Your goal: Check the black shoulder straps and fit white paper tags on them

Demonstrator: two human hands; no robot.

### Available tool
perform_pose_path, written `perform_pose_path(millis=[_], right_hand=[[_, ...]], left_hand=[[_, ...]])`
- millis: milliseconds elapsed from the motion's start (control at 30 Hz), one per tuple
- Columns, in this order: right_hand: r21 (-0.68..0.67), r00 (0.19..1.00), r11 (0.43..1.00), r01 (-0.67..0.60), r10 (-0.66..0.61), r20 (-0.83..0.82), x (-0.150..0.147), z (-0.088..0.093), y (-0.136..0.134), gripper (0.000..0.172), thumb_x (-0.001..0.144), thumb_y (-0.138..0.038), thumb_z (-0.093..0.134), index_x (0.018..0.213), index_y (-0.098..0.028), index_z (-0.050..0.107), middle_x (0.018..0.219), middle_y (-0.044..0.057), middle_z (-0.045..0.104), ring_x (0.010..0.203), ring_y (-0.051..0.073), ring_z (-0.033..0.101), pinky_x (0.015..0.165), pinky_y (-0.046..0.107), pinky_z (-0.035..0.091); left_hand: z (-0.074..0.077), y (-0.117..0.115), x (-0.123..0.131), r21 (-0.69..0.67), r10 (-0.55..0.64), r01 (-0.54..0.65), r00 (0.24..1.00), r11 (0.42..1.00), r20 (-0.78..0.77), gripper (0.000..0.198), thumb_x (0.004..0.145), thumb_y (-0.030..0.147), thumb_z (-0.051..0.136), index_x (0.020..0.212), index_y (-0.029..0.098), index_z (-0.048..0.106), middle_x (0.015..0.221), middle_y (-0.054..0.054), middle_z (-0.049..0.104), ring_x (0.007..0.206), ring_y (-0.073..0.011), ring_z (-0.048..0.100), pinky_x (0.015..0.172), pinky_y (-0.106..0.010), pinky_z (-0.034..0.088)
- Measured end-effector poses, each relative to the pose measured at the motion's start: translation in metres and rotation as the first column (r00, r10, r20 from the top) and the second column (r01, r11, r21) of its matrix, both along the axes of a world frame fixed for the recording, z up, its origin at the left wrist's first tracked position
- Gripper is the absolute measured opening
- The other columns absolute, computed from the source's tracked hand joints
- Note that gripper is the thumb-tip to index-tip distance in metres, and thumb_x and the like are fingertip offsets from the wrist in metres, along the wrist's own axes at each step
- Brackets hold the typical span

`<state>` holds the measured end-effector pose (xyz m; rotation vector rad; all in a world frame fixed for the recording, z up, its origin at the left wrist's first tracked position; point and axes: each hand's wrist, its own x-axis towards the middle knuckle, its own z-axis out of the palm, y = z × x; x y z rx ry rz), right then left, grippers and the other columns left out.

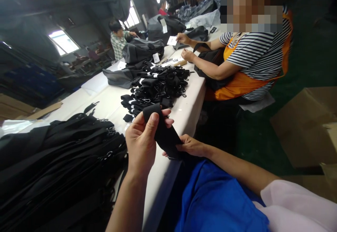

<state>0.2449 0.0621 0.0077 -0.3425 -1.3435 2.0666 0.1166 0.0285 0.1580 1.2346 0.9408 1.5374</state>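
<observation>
A wide black webbing strap (168, 136) is stretched between my two hands above the table's near edge. My left hand (143, 133) pinches its upper end, thumb on top, where the strap folds over the fingers. Lower down and to the right, my right hand (191, 145) grips the strap's other part between thumb and fingers. Just beyond my hands lies a heap of bundled black straps (158, 88) with metal hooks and white bands. To my left is a large pile of loose black straps (58, 154), their metal clips toward the heap.
The long table (188, 114) has a white cover. Across its corner sits a co-worker in a striped shirt and orange apron (231, 91), holding a white tag (172, 40). Dark grey bags (143, 49) lie farther back. Cardboard boxes (302, 126) stand on the floor at right.
</observation>
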Motion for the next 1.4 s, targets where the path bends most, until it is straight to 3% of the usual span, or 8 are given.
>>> perform_pose_path(millis=[133, 367, 633, 800, 1033, 1233, 1333, 1400], right_hand=[[0.022, 1.000, 1.000, -0.021, 0.021, 0.000, 0.000, 0.002, -0.003, 0.041, 0.086, -0.047, 0.068, 0.102, -0.009, 0.073, 0.102, 0.015, 0.074, 0.094, 0.021, 0.070, 0.091, 0.033, 0.051], [-0.130, 0.981, 0.990, -0.062, 0.036, -0.191, -0.003, 0.000, -0.020, 0.047, 0.095, -0.052, 0.052, 0.100, -0.008, 0.068, 0.093, 0.015, 0.074, 0.086, 0.019, 0.070, 0.082, 0.031, 0.052], [-0.185, 0.978, 0.975, -0.125, 0.090, -0.188, 0.003, -0.012, -0.016, 0.046, 0.089, -0.054, 0.061, 0.096, -0.009, 0.068, 0.085, 0.015, 0.074, 0.078, 0.022, 0.072, 0.076, 0.032, 0.055], [-0.187, 0.978, 0.973, -0.138, 0.105, -0.178, 0.002, -0.008, -0.016, 0.049, 0.090, -0.055, 0.059, 0.098, -0.008, 0.068, 0.089, 0.017, 0.073, 0.079, 0.023, 0.072, 0.077, 0.034, 0.054], [-0.155, 0.980, 0.979, -0.134, 0.107, -0.167, -0.001, -0.006, -0.021, 0.047, 0.085, -0.055, 0.066, 0.100, -0.011, 0.060, 0.086, 0.011, 0.071, 0.074, 0.018, 0.068, 0.073, 0.030, 0.053], [-0.040, 0.995, 0.995, -0.093, 0.095, 0.038, 0.021, 0.020, -0.029, 0.034, 0.086, -0.039, 0.070, 0.102, -0.013, 0.056, 0.082, 0.006, 0.069, 0.065, 0.014, 0.067, 0.065, 0.026, 0.052], [0.001, 0.991, 0.996, -0.087, 0.087, 0.097, 0.039, 0.045, -0.032, 0.028, 0.090, -0.037, 0.066, 0.099, -0.012, 0.058, 0.087, 0.010, 0.071, 0.069, 0.016, 0.070, 0.066, 0.027, 0.053], [-0.005, 0.991, 0.995, -0.103, 0.103, 0.088, 0.047, 0.060, -0.031, 0.028, 0.091, -0.038, 0.064, 0.099, -0.012, 0.057, 0.085, 0.011, 0.071, 0.066, 0.017, 0.070, 0.063, 0.027, 0.054]], left_hand=[[0.002, 0.002, -0.002, 0.057, -0.054, 0.055, 0.998, 0.997, -0.021, 0.020, 0.089, 0.021, 0.065, 0.108, 0.017, 0.069, 0.109, -0.009, 0.072, 0.082, -0.0157, 0.069, 0.077, -0.028, 0.058], [0.006, 0.007, -0.003, 0.147, 0.066, -0.055, 0.995, 0.988, -0.071, 0.019, 0.088, 0.020, 0.065, 0.107, 0.017, 0.069, 0.107, -0.008, 0.072, 0.080, -0.0155, 0.070, 0.080, -0.029, 0.059], [0.008, 0.027, -0.020, -0.114, 0.255, -0.232, 0.931, 0.966, 0.262, 0.014, 0.089, 0.009, 0.058, 0.092, 0.000, 0.068, 0.107, -0.020, 0.072, 0.094, -0.0205, 0.072, 0.087, -0.025, 0.060], [-0.001, 0.038, -0.035, -0.208, 0.264, -0.199, 0.895, 0.958, 0.360, 0.014, 0.086, 0.000, 0.052, 0.091, -0.002, 0.065, 0.111, -0.023, 0.069, 0.111, -0.0260, 0.066, 0.099, -0.031, 0.056], [-0.042, 0.061, -0.057, -0.258, 0.168, -0.124, 0.973, 0.958, 0.157, 0.012, 0.077, 0.012, 0.070, 0.088, 0.008, 0.066, 0.114, -0.017, 0.069, 0.113, -0.0293, 0.065, 0.097, -0.043, 0.056], [-0.080, 0.065, -0.079, -0.419, 0.135, -0.176, 0.983, 0.891, -0.125, 0.021, 0.076, 0.024, 0.074, 0.081, 0.004, 0.070, 0.074, -0.013, 0.072, 0.068, -0.0206, 0.070, 0.066, -0.031, 0.058], [-0.082, 0.044, -0.076, -0.290, 0.270, -0.352, 0.919, 0.890, -0.286, 0.024, 0.071, 0.030, 0.080, 0.085, 0.012, 0.072, 0.069, -0.005, 0.069, 0.066, -0.0184, 0.066, 0.069, -0.029, 0.055], [-0.073, 0.026, -0.065, -0.071, 0.299, -0.359, 0.858, 0.931, -0.417, 0.028, 0.076, 0.034, 0.077, 0.100, 0.020, 0.073, 0.092, -0.006, 0.072, 0.092, -0.0220, 0.066, 0.089, -0.032, 0.051]])
